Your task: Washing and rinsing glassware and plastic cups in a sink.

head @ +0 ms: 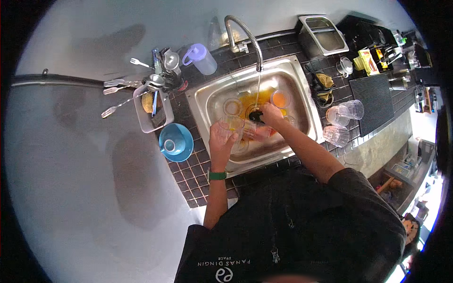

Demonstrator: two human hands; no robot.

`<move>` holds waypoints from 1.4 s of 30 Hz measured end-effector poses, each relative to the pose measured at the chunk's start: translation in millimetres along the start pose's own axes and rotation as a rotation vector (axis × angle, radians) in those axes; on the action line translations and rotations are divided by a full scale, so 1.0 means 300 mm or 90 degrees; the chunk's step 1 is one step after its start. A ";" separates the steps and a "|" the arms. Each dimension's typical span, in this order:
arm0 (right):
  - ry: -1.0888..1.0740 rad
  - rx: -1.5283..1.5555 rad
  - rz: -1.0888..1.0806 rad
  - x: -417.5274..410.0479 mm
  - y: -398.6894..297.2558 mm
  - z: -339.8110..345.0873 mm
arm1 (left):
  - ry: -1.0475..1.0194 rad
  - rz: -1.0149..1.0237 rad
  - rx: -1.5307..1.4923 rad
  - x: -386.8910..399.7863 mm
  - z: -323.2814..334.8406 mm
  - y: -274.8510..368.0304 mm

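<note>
My left hand (218, 146) grips a clear drinking glass (233, 124) over the near left part of the stainless steel sink (283, 79). My right hand (271, 115) reaches down into the basin beside a dark round area (254, 116) near its middle; its fingertips are hidden, so whether they hold something is unclear. Water (258, 85) runs from the flexible faucet (259, 58) close to that hand. Around it lie a cup with orange contents (279, 99), an upright clear glass (233, 106) and a tipped glass with reddish contents (260, 132). Yellow-orange liquid (247, 98) spreads over the basin floor.
Left of the sink stand a blue bowl with a cup (185, 143), a plastic tub (137, 118), cutlery (113, 90) and a lidded purple pitcher (205, 62). Clear glasses (336, 136), a ribbed black mat (371, 102), a cloth (325, 83) and a steel container (311, 44) occupy the right counter.
</note>
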State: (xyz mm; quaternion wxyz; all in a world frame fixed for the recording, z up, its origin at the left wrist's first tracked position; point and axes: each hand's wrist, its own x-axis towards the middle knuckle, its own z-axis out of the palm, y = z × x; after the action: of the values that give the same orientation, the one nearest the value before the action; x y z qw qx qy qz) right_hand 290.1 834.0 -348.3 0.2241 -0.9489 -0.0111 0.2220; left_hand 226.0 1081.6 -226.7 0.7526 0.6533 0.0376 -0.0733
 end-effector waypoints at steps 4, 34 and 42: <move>0.091 0.086 0.009 -0.064 -0.073 -0.069 | 0.002 -0.008 0.036 -0.034 0.007 0.023; 0.352 0.139 -0.267 -0.260 -0.119 -0.250 | -0.015 0.112 0.105 -0.052 0.008 0.024; 0.400 0.091 -0.374 -0.502 -0.037 -0.253 | -0.045 0.130 0.093 -0.209 0.046 0.028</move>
State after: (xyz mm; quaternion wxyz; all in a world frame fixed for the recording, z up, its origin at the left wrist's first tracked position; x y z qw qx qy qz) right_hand 187.5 793.9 -220.0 0.3353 -0.9091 -0.1965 -0.1502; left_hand 165.0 1072.9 -206.9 0.7072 0.7040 -0.0610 -0.0220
